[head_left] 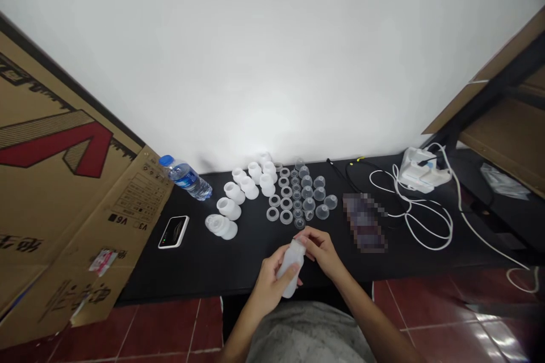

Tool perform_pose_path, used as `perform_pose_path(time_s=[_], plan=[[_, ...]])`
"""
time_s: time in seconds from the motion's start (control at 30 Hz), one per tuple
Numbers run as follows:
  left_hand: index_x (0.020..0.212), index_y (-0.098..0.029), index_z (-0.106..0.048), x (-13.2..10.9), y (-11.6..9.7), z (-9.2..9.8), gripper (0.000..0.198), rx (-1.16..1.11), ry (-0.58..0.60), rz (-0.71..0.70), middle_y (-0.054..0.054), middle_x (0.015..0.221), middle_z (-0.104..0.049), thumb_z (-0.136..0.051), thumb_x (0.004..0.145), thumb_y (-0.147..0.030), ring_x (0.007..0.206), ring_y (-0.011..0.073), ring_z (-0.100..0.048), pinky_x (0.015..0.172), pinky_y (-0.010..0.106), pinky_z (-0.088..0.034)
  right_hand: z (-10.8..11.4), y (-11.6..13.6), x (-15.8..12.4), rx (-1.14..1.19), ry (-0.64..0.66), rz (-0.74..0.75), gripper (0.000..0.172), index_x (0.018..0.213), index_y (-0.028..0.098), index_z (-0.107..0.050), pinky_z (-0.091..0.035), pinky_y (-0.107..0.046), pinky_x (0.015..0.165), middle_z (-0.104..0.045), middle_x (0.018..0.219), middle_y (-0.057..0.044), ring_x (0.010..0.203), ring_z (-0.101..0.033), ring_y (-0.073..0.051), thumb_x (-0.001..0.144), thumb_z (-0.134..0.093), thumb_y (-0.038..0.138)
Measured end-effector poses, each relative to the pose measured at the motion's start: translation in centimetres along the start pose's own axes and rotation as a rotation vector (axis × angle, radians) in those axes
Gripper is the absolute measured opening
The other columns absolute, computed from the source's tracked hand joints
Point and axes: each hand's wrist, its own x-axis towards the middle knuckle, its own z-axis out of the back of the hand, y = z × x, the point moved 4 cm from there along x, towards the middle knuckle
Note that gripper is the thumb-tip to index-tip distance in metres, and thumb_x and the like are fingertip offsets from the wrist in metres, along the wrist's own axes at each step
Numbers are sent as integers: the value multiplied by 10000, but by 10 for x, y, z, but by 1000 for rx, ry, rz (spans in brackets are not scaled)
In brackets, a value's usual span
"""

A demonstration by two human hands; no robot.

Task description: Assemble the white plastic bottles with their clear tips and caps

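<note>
Left hand (267,286) grips a bottle (292,265) while right hand (324,250) pinches its top, above a table (213,266) strewn with rings (286,204) and caps (319,193).

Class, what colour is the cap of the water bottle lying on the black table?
Blue. The cap shows best in the head view, the only one given.

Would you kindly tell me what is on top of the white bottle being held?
The right hand covers the top of the white bottle, hiding any cap; the left hand wraps its body.
</note>
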Motion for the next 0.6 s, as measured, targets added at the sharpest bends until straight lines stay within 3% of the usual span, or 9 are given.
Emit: perform_pose_path(time_s=[0.23, 0.43, 0.6], plan=[[1290, -147, -689, 3, 6, -12, 609, -106, -79, 40, 86, 920, -755, -736, 943, -646, 635, 196, -749, 582, 296, -628, 0, 0, 2, 78, -43, -18, 352, 855, 175, -777, -243, -199, 430, -595, 676, 35, 469, -351, -50, 924, -816, 518], [1309, -147, -688, -6, 10, -13, 612, -122, -53, 28, 92, 908, -757, -758, 936, -627, 644, 193, -737, 588, 292, -613, 2, 0, 0, 69, -78, -53, 424, 909, 177, -780, -270, -202, 432, -439, 545, 87, 450, -319, -69, 956, -753, 598], [1332, -162, -691, -18, 16, -9, 608, -109, -60, 57, 120, 984, -785, -730, 946, -631, 643, 192, -728, 571, 292, -597, -2, 1, -1, -4, 56, -48, 390, 793, 160, -750, -299, -195, 430, -645, 702, 9, 470, -419, -57, 884, -863, 522]])
